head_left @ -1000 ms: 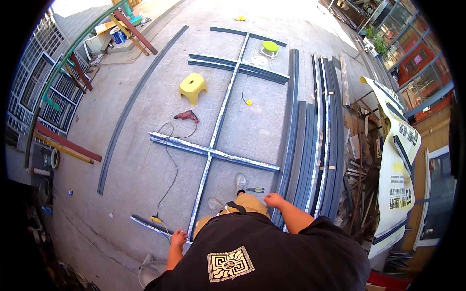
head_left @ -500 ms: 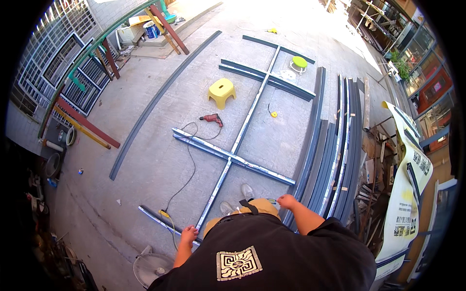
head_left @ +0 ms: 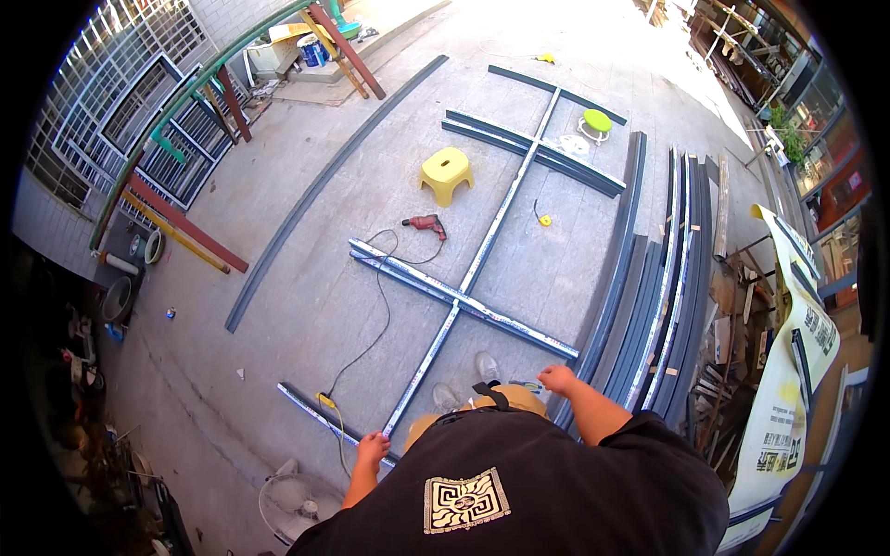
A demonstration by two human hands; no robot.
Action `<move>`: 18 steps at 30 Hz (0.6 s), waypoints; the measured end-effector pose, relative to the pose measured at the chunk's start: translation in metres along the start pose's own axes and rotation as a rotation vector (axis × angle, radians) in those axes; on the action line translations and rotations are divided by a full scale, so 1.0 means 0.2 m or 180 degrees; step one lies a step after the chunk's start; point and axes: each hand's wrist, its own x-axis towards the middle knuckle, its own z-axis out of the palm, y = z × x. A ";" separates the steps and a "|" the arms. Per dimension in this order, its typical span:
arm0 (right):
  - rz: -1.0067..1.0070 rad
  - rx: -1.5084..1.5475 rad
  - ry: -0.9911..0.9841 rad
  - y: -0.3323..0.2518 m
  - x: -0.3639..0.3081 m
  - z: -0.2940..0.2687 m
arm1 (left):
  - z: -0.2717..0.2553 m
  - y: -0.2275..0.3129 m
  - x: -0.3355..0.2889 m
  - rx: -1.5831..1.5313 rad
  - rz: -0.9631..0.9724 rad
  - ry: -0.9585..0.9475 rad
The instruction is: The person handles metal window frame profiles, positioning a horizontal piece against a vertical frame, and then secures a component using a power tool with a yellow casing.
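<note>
My left hand (head_left: 374,448) is low in the picture, just over the near end of a long metal bar (head_left: 487,243), its fingers curled; whether it touches the bar is not clear. My right hand (head_left: 557,378) is held out from my hip with fingers drawn together, above the near ends of dark metal profiles (head_left: 612,287). Anything in either grip is too small to make out. The long bar runs away from me, crossed by paired bars (head_left: 505,322) in front of my shoes and another set (head_left: 579,172) farther off. A short bar (head_left: 315,410) lies by my left hand.
A red drill (head_left: 425,225) with a trailing cord lies left of the bar, near a yellow stool (head_left: 447,174). A green stool (head_left: 595,121) and a yellow tape measure (head_left: 545,221) are farther right. A fan (head_left: 295,505) stands at lower left; a long profile (head_left: 324,176) lies left.
The whole view has shifted, so the floor and bars sit farther right in the picture. My hands keep nearly the same pose, and nothing on the floor has been moved.
</note>
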 end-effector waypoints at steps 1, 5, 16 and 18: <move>0.0008 -0.0153 -0.0012 0.03 0.00 -0.01 | 0.01 0.00 0.00 0.0001 -0.0026 0.0001; -0.0015 -0.0762 -0.0159 0.10 0.01 -0.04 | 0.03 0.00 0.00 -0.0078 -0.0111 0.0050; 0.0181 0.0420 0.0102 0.00 -0.04 0.02 | 0.06 0.09 -0.01 0.0154 -0.0111 0.0086; 0.0194 0.0313 0.0071 0.01 -0.05 0.02 | 0.07 0.07 -0.01 0.0085 -0.0132 0.0086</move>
